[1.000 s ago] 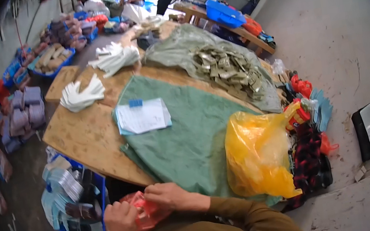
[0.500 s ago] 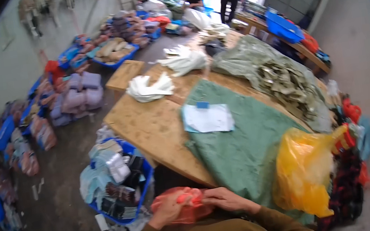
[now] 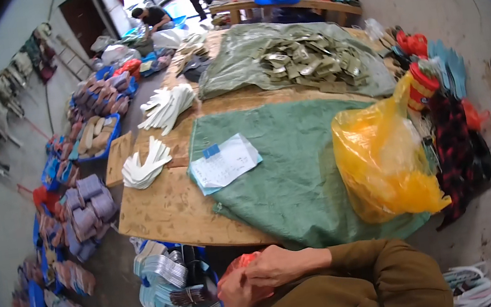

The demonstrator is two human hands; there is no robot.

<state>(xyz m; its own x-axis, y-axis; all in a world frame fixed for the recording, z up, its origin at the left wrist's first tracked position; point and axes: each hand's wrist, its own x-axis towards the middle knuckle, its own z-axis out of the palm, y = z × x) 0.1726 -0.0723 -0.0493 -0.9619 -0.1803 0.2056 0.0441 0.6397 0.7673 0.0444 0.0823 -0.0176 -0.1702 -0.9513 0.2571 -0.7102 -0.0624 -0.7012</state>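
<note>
A thin red plastic bag [image 3: 243,260] is bunched up close to my body, just off the table's near edge. My left hand [image 3: 235,294] has its fingers closed on the bag's left side. My right hand [image 3: 281,264] reaches across from the right and pinches the bag, its fingers meeting the left ones. Whatever the bag may contain is hidden by my hands. Just left of them stands a blue basket [image 3: 214,277] filled with stacks of light blue, grey and black folded gloves [image 3: 180,288].
A green woven sheet [image 3: 297,165] covers much of the wooden table [image 3: 154,219], with written papers [image 3: 228,165] on it. A yellow plastic bag [image 3: 378,160] sits at right; white gloves [image 3: 146,162] lie left. Bundles [image 3: 87,213] line the floor. Two people are at the back.
My view has turned to the right. My hands have drawn closer together on the red bag, the right one now overlapping the left, and less of the bag shows.
</note>
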